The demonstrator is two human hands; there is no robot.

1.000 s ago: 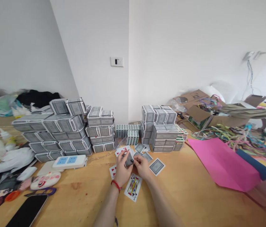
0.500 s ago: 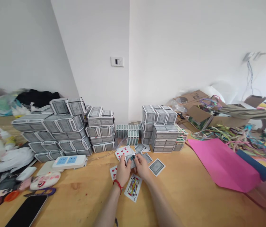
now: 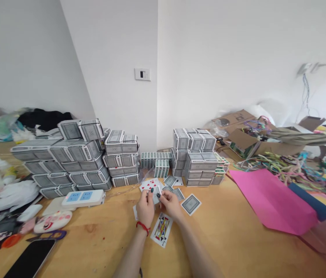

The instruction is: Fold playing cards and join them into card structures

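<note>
Near the middle of the wooden table (image 3: 223,239), just above its surface, you have a grey-patterned card (image 3: 156,199) between your two hands. Your left hand (image 3: 145,209) is closed on its left side, thumb on top; your right hand (image 3: 172,204) pinches the nearer right part, its thumb bent over the edge. The fingers hide much of it, so whether it is one card or several, flat or creased, cannot be told.

To handle it well, let the left hand steady the card while the right thumb presses along the edge, evenly and lightly, since thin card would likely mark or bend askew under a hard pinch. Square the edges before bearing down.

Mind the loose ones about you: a jack (image 3: 162,230) lies face up just below your hands, a heart card (image 3: 151,184) lies just beyond them, and a face-down card (image 3: 191,204) sits to the right. Low wrists could drag the jack. The left stack (image 3: 81,150) and right stack (image 3: 201,170) of card blocks stand farther back, apart from your fingers.
</note>
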